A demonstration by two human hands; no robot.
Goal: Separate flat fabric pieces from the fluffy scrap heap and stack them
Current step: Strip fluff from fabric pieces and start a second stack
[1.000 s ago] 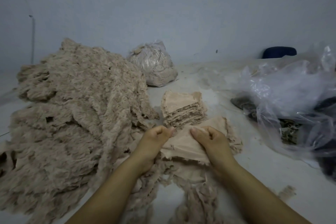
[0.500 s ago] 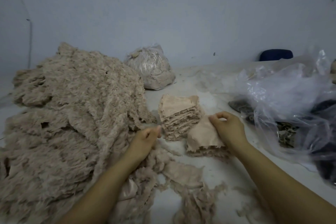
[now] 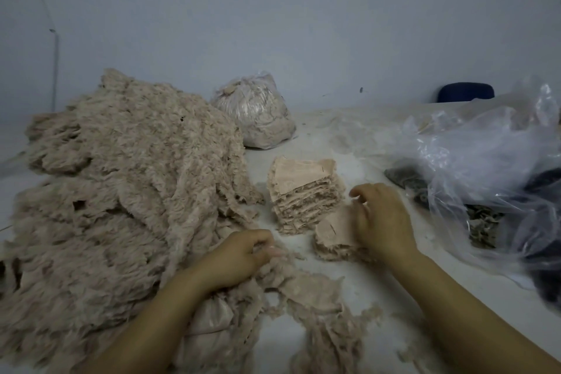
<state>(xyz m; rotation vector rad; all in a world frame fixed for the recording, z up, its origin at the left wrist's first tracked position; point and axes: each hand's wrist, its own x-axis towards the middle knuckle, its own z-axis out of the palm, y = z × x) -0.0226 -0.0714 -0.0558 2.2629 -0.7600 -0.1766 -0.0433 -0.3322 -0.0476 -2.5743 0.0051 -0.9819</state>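
Beige fluffy heap (image 3: pixel 121 191), pinkish-tan flat stack (image 3: pixel 303 191), clear plastic bag (image 3: pixel 470 155) over seemingly dark contents.

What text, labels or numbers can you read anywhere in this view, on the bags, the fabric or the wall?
None: no readable text in this view.
Tied bag of scraps: plain clear plastic, no print.
Loose plastic bags on the right: no label visible.
Fabric stack and smaller stack under the right hand: only short dark marks, not letters.
Wall: one small smudge near the top, not a sign.
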